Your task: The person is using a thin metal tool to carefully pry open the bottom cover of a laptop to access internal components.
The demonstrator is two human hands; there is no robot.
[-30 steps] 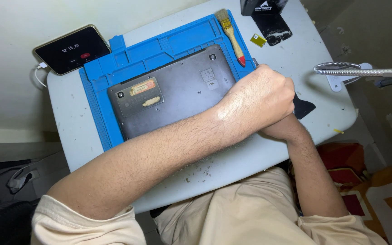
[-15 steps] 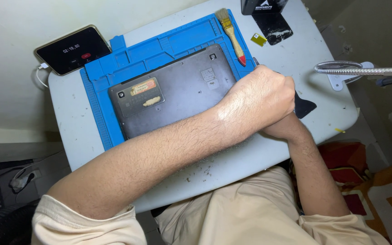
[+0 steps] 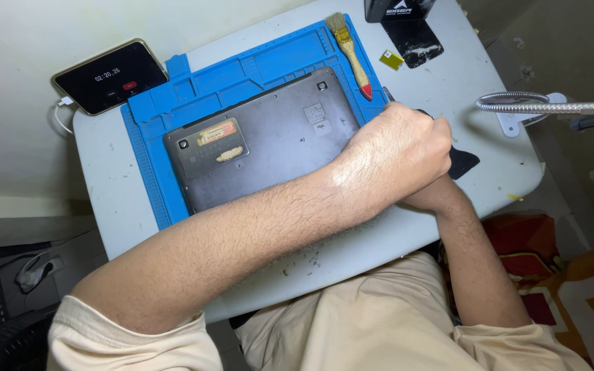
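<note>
The left hand (image 3: 397, 154) is fisted, fingers curled closed over the right corner of the upturned grey laptop (image 3: 262, 141), likely pinning it to the blue repair mat (image 3: 152, 117). The right hand's grip is hidden beneath. A brush (image 3: 348, 48) lies just beyond.

Upturned grey laptop (image 3: 262, 148) lying on blue work mat (image 3: 147, 168), both hands meeting at its right corner.

Left hand (image 3: 397, 154) closing in a fist over the mostly hidden right hand (image 3: 429, 196). Wooden brush (image 3: 348, 48) lying far right on mat; phone (image 3: 110, 75) resting far left on table (image 3: 108, 206).
</note>
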